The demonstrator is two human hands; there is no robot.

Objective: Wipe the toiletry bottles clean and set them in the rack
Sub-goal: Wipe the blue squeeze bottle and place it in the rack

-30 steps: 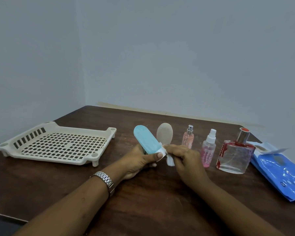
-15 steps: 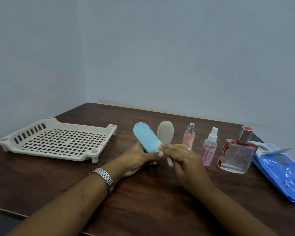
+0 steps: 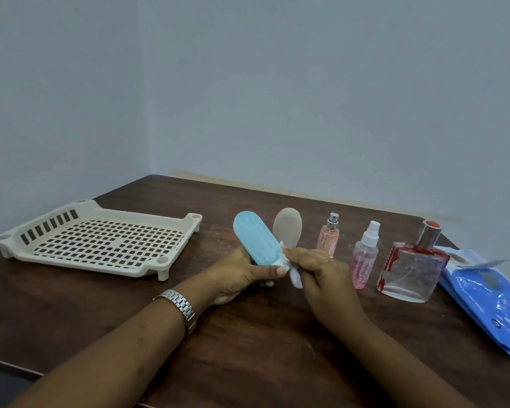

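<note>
Head view: the fingers of the right hand are curled tight round a crumpled white wipe and press it against the lower end of the blue bottle. Just to their left, the left hand grips that bottle near its base, thumb laid across the front, so it slants up and away from both hands, off the table. Right behind the right fingertips stands a beige bottle, its foot hidden by them. Farther out to their right, in a row, stand a peach spray bottle, a pink spray bottle and a square glass perfume bottle marked with red. Past these, a blue wipes pack lies flat. Well to the left of the left hand sits the cream rack, with no bottle in it. By that, the task looks barely begun: the first bottle is under the wipe, none is racked, and four more wait to be wiped and placed. How clean the blue bottle is cannot be told.
</note>
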